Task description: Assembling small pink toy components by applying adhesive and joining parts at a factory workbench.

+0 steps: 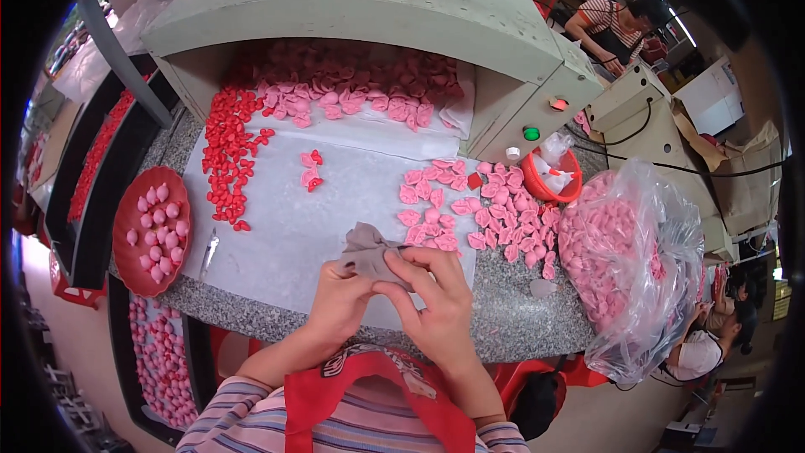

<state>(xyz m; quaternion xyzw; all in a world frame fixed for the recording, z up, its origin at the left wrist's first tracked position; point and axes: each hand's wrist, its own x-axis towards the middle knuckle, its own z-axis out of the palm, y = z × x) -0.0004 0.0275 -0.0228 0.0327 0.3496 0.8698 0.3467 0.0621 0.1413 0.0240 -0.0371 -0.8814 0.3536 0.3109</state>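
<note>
A: What are the hands doing?

B: Both meet over the near edge of the white sheet. The left hand and right hand pinch a crumpled grey cloth between fingers and thumbs, the fingers curled in, not spread.

A: Where does the cloth sit?

B: Just above the sheet's near edge, touching both hands. A loose spread of pink pieces lies right of it on the sheet.

A: What else is around the sheet?

B: On its left side runs a strip of red pieces. Left of the sheet stands a red plate holding pink pieces. Right of the sheet slumps a clear bag full of pink pieces, with a small red bowl behind it. At the far end of the sheet a grey-green hood covers a heap of pink pieces.
</note>
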